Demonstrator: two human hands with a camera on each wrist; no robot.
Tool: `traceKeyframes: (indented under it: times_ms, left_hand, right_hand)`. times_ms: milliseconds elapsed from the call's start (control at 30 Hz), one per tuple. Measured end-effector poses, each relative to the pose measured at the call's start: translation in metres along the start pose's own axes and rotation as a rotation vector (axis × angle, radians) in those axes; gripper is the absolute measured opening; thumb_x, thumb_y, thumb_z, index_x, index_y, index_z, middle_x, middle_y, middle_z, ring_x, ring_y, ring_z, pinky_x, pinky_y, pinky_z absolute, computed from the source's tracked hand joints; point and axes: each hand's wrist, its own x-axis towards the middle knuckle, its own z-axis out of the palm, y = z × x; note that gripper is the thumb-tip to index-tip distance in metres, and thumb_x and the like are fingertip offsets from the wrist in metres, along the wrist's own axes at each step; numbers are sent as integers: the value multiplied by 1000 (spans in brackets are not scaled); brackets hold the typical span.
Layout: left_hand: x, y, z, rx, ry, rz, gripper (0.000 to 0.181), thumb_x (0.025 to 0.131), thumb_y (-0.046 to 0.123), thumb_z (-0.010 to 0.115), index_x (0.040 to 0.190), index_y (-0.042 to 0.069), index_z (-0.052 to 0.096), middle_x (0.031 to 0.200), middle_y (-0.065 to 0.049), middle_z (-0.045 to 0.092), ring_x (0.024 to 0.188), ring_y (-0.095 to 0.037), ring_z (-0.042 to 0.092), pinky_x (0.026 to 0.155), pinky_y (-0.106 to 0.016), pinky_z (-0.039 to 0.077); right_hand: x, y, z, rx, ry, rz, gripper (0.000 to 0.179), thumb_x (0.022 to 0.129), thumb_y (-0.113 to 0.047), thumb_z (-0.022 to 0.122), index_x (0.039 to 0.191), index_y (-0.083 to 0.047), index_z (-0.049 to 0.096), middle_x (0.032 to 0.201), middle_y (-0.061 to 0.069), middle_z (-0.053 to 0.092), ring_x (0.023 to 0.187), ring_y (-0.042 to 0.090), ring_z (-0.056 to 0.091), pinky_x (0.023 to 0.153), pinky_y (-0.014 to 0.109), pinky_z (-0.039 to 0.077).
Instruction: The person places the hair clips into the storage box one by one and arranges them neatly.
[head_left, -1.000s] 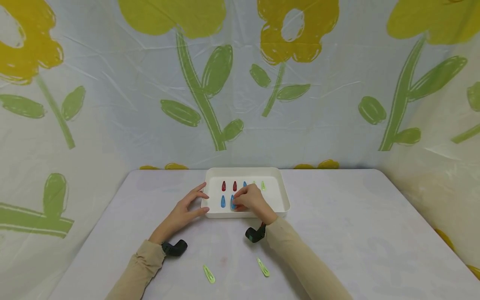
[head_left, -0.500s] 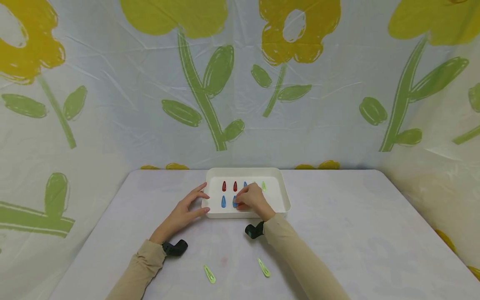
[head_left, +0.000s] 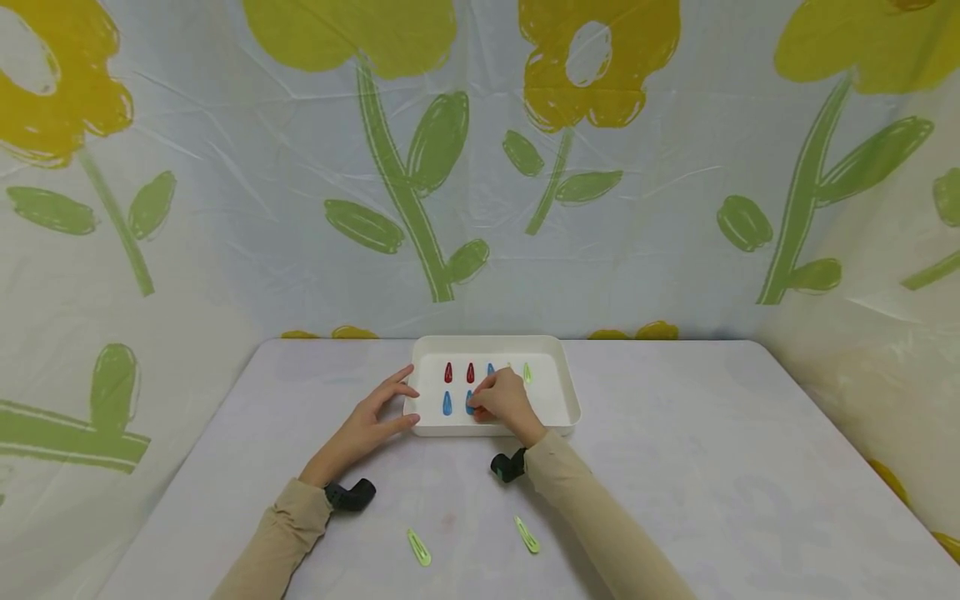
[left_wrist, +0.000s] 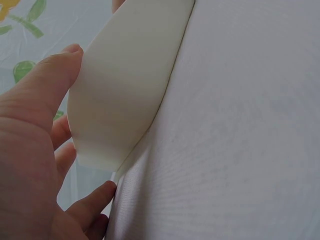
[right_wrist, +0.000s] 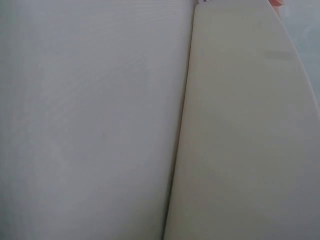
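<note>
— What's your right hand (head_left: 507,398) pinching?
— A blue clip (head_left: 468,402), inside the tray (head_left: 450,431) between seven and eight o'clock; you're partly covering another clip (head_left: 491,368) near twelve. Your spread left hand (head_left: 369,422) is touching nine, two green clips (head_left: 527,535) lying outside toward six

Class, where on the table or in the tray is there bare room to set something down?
Free: the table right of the tray, out to the edge; left of the left hand; inside the tray, between its rightmost green clip and right side. Crowded: the tray's middle, with red clips, blue clips and the right hand.
</note>
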Motion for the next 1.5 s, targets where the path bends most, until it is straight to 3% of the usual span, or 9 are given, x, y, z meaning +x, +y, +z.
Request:
traceKeyframes:
  times_ms: [233, 367, 633, 933, 1067, 1300, 1500]
  left_hand:
    - [5, -34, 1, 39, -1, -11, 37, 92, 27, 74, 124, 14, 60, 162, 4, 27, 151, -24, 15, 118, -59, 13]
    - [5, -34, 0, 45, -7, -23, 38, 92, 33, 73, 124, 16, 60, 161, 9, 26, 150, -21, 15, 118, -57, 14]
    - [5, -35, 1, 44, -11, -23, 39, 92, 32, 73, 124, 15, 60, 162, 6, 26, 151, -22, 14, 118, -58, 14]
    - [5, -34, 1, 55, -14, -22, 38, 93, 32, 72, 124, 15, 59, 162, 6, 26, 151, -25, 14, 117, -60, 14]
    - [4, -33, 1, 53, -11, -32, 39, 92, 33, 72, 125, 15, 59, 161, 10, 26, 151, -21, 14, 118, -57, 14]
    - [5, -33, 1, 48, -12, -36, 40, 92, 33, 73, 125, 15, 59, 161, 11, 26, 150, -19, 14, 119, -56, 14]
    - [5, -33, 1, 50, -9, -35, 41, 91, 33, 74, 125, 15, 60, 162, 8, 26, 151, -22, 14, 118, -57, 14]
  right_hand:
    - [-1, 3, -1, 21, 3, -29, 6, 84, 2, 74, 86, 4, 69, 73, 12, 67, 53, 16, 65, 55, 27, 58]
    - [-1, 4, -2, 31, 1, -22, 8, 84, 1, 74, 88, 4, 68, 74, 13, 66, 53, 15, 65, 55, 27, 58]
    - [-1, 4, -2, 33, 1, -5, 16, 85, -1, 75, 95, 5, 65, 73, 13, 66, 52, 15, 64, 54, 27, 57]
    - [-3, -1, -9, 21, 33, -66, 18, 85, -3, 73, 98, 5, 65, 77, 13, 64, 53, 19, 66, 55, 28, 58]
    - [-9, -6, -15, 26, 45, -165, 15, 84, 0, 71, 97, 7, 66, 76, 12, 60, 53, 21, 66, 54, 30, 58]
    - [-20, -10, -23, -53, 102, -436, 6, 83, 0, 67, 88, 3, 69, 72, 5, 61, 48, 13, 58, 47, 24, 53]
    - [-33, -17, -35, -94, 78, -494, 6, 89, -7, 71, 89, -1, 71, 77, 4, 65, 54, 12, 59, 53, 26, 54]
